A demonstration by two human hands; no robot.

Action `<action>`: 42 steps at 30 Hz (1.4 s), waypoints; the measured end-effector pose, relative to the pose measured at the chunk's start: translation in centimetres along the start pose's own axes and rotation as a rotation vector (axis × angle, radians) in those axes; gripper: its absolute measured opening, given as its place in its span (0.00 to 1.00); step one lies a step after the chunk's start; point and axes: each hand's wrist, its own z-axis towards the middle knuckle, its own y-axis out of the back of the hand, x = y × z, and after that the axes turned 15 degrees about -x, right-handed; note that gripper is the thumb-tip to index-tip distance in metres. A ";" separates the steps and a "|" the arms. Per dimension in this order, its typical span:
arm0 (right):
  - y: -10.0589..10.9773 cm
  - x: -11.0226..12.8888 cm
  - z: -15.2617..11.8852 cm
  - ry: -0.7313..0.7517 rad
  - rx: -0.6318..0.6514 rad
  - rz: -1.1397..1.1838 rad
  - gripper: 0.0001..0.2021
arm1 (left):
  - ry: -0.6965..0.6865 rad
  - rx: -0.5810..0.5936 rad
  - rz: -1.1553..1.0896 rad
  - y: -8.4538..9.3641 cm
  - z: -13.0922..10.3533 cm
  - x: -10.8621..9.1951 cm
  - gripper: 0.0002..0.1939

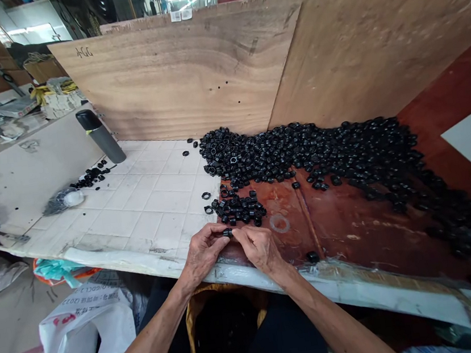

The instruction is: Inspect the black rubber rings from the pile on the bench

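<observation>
Between your fingertips, your left hand [202, 253] and right hand [258, 246] pinched one small black ring [227, 232] together. Just beyond them lay a small cluster of rings [239, 207].

Left hand [202, 253] and right hand [258, 246] meet at the bench edge, fingertips pinching one small black ring [227, 233] between them. Small heap of black rings [239, 207] lies just beyond the fingertips; large pile [322, 154] farther out, to the right. Grey flask [100, 136] well off, left of the fingers.
</observation>
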 end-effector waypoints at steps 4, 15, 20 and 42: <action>0.3 0.5 0.2 -0.047 0.044 0.064 0.14 | 0.018 -0.010 0.001 0.0 0.0 -0.3 0.14; 0.2 0.4 0.1 -0.089 0.061 0.106 0.06 | -0.023 0.060 0.026 0.4 0.0 0.3 0.11; 0.4 1.0 0.1 -0.314 0.221 0.148 0.15 | -0.402 0.063 0.272 0.8 -1.0 0.3 0.08; 1.1 5.0 -4.8 -0.317 0.114 0.243 0.05 | 0.139 0.004 0.027 1.5 -6.9 -0.9 0.14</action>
